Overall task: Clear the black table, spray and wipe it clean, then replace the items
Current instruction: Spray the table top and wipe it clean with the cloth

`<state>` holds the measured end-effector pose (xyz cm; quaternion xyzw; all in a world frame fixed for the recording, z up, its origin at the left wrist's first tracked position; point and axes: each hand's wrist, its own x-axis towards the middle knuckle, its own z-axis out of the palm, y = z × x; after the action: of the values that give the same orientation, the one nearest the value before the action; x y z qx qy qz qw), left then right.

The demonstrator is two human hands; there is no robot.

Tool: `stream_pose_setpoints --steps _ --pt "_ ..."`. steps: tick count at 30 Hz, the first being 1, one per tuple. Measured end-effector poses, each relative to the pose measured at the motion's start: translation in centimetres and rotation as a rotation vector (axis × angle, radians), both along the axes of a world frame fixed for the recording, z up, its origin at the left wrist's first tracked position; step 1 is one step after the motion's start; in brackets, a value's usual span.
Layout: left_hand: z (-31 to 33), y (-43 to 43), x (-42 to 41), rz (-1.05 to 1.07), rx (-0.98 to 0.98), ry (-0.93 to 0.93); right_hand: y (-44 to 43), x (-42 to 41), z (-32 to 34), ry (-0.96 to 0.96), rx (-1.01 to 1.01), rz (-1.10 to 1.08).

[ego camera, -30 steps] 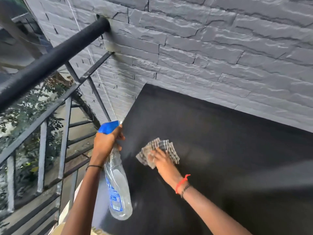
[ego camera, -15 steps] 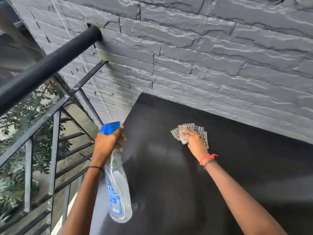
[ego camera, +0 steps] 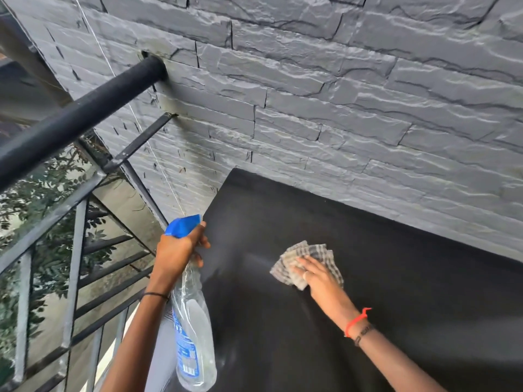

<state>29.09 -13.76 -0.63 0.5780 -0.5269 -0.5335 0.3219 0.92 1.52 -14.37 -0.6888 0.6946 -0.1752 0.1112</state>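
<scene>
The black table (ego camera: 396,292) fills the lower right, its far edge against the stone wall. My right hand (ego camera: 319,275) lies flat with straight fingers on a grey checked cloth (ego camera: 300,258), pressing it to the tabletop left of the middle. My left hand (ego camera: 178,250) grips the neck of a clear spray bottle (ego camera: 192,335) with a blue trigger head (ego camera: 182,225), holding it over the table's left edge. A faint damp streak shows on the surface to the left of the cloth.
A grey stone-clad wall (ego camera: 311,94) rises behind the table. A black metal railing (ego camera: 73,123) with bars runs along the left, with foliage beyond it. A thin cord hangs down near the wall's left part.
My right hand has slid the cloth across the tabletop, first toward the wall, then a little nearer again. The left hand still holds the bottle in much the same place.
</scene>
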Motion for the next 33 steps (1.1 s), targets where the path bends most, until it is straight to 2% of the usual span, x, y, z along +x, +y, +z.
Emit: stream_pose_setpoints --steps 3,5,10,13,17,21,26,28,33 --pt "-0.2 0.2 0.5 0.005 -0.008 -0.001 -3.4 -5.1 0.5 -0.066 0.017 -0.143" --pt "-0.3 0.3 1.2 0.019 -0.008 0.012 -7.2 -6.9 0.9 -0.019 0.054 -0.219" --pt "-0.7 0.2 2.5 0.052 -0.020 -0.009 -16.9 -4.2 2.4 0.021 0.140 -0.236" --pt "-0.9 0.0 3.8 0.073 0.002 -0.018 -20.7 -0.6 1.8 0.060 0.202 -0.165" --pt "-1.2 -0.3 5.1 0.113 0.011 0.017 -18.7 4.3 1.4 0.148 0.144 0.078" --pt "-1.5 -0.3 6.2 0.149 0.018 0.060 -14.9 1.9 -0.1 0.107 0.086 0.247" --pt "-1.6 0.1 7.8 0.157 0.007 0.032 -17.1 -2.7 0.1 0.069 0.137 0.058" --pt "-1.8 0.2 8.5 0.168 0.018 0.037 -19.9 -1.8 1.0 0.024 0.155 0.024" --pt "-1.8 1.0 9.4 0.202 0.034 0.051 -26.3 2.7 2.1 0.112 0.215 -0.025"
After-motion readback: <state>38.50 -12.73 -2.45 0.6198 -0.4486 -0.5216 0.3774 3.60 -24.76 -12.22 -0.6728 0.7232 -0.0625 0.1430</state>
